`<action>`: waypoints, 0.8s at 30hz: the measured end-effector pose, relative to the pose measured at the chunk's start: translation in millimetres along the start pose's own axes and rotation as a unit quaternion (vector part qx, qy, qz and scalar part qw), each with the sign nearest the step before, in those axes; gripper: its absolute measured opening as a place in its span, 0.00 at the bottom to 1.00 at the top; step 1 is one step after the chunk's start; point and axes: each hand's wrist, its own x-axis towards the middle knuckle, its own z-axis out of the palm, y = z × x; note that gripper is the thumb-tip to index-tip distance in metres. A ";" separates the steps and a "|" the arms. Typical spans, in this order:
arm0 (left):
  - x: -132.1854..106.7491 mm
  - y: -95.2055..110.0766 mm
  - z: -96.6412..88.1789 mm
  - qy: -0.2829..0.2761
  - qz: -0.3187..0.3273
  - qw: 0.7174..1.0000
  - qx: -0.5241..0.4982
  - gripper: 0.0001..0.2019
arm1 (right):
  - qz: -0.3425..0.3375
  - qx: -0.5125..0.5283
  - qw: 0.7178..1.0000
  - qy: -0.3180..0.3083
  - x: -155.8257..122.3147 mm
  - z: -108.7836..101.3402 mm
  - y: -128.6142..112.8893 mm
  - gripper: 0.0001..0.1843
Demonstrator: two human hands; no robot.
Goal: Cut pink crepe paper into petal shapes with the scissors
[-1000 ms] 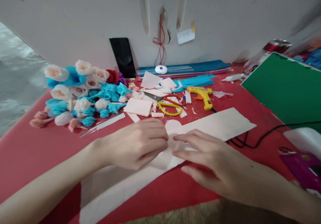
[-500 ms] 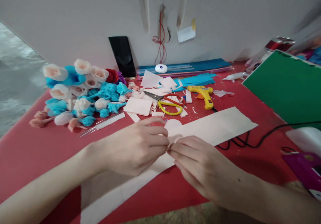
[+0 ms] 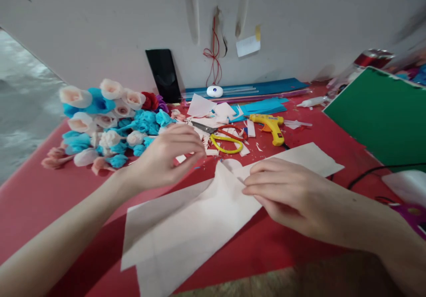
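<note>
A long strip of off-white crepe paper (image 3: 193, 230) lies slanting across the red table, with a raised, gathered fold near its middle. My right hand (image 3: 282, 190) pinches the strip just right of that fold. My left hand (image 3: 173, 155) is off the paper, above the table to its upper left; its fingers stretch forward, the thumb stands apart, and nothing shows in it. Beyond its fingertips are scissors (image 3: 226, 144) with red and yellow handles, among pale paper scraps (image 3: 201, 106). A rounded pale paper piece (image 3: 234, 166) sits behind the fold.
Paper flowers (image 3: 109, 139) in white, blue and pink are heaped at the left. A yellow glue gun (image 3: 271, 126) lies behind the strip, its black cord running right. A green board (image 3: 382, 119) leans at the right. A black phone (image 3: 163, 75) rests against the wall.
My left hand has let go of the strip and moved up and left. My right hand has shifted right and up, still on the paper. A raised fold now shows between the hands.
</note>
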 end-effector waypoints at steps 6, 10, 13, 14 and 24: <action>-0.5 0.7 38.6 -0.070 -0.189 0.837 -0.509 0.20 | -0.012 0.049 0.999 -0.019 2.5 -6.1 20.9 0.13; -0.2 14.6 48.1 -0.137 -0.323 0.803 -0.481 0.15 | 0.029 0.091 0.995 0.016 2.5 -8.1 31.2 0.12; -1.1 20.7 51.8 -0.147 -0.401 0.807 -0.408 0.14 | 0.077 0.115 0.988 0.068 0.8 -10.6 38.1 0.10; -1.5 21.4 53.5 -0.143 -0.417 0.809 -0.389 0.16 | 0.097 0.116 0.985 0.084 0.4 -11.5 40.4 0.10; -0.7 25.5 53.7 -0.113 -0.481 0.773 -0.398 0.14 | 0.228 0.146 0.940 0.207 2.6 -14.1 57.3 0.11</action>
